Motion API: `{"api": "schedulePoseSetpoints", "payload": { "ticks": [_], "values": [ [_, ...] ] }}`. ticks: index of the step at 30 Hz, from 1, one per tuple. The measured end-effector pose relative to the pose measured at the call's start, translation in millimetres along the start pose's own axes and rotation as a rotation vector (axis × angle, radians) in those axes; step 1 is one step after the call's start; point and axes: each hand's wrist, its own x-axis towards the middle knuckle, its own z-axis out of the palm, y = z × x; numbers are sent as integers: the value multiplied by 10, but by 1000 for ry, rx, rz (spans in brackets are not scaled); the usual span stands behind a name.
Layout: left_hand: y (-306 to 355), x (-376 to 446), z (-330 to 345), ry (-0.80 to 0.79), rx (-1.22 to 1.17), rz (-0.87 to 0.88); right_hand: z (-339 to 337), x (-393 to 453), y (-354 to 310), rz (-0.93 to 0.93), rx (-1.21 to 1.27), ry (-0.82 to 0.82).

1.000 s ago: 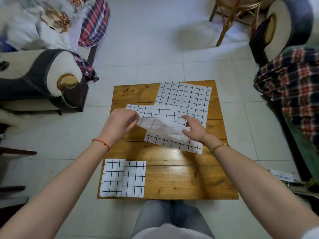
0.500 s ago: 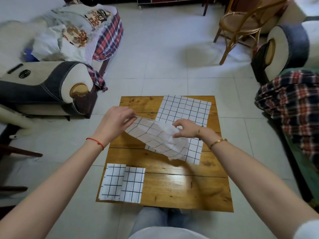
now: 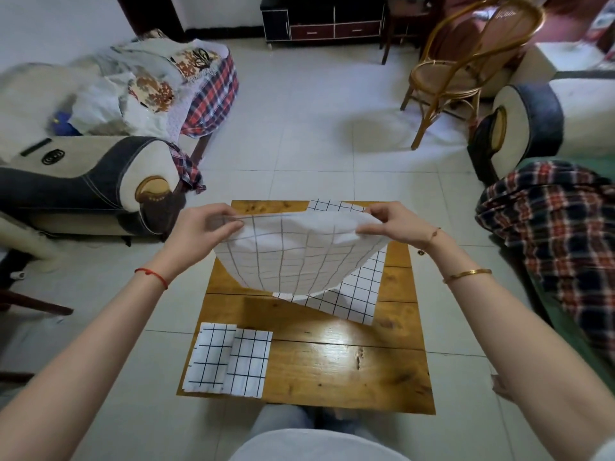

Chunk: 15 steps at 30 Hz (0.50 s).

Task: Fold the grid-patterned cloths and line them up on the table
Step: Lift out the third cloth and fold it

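A square wooden surface (image 3: 349, 371) stands on a pale tiled floor (image 3: 299, 144), with a cream and denim sofa arm (image 3: 100, 181) to its left and a rattan chair (image 3: 466, 71) beyond it to the right. A person stands at the near edge, both bare arms reaching forward. Between the hands hangs a white grid-patterned cloth (image 3: 299, 257), lifted clear above the middle of the surface and sagging in a curve (its lower edge droops toward the wood). The left hand (image 3: 203, 227) is closed in a pinch on the cloth's upper left corner; the right hand (image 3: 392, 221) is pinched shut on the upper right corner. Beneath it a second grid cloth (image 3: 356, 294) lies flat and unfolded on the far right part of the surface. At the near left corner lie two folded grid cloths (image 3: 229, 362), side by side and slightly overlapping.
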Motion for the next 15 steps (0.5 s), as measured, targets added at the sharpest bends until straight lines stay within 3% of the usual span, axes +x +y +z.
{"api": "schedulePoseSetpoints", "payload": {
  "ticks": [4, 10, 15],
  "values": [
    [8, 17, -150, -82, -147, -90, -122, -71, -80, 32, 157, -21],
    [-43, 128, -312, -180, -366, -236, -198, -65, -128, 86, 463, -196],
    [-203, 300, -279, -198, -383, -285, -194, 83, -105, 152, 460, -124]
  ]
}}
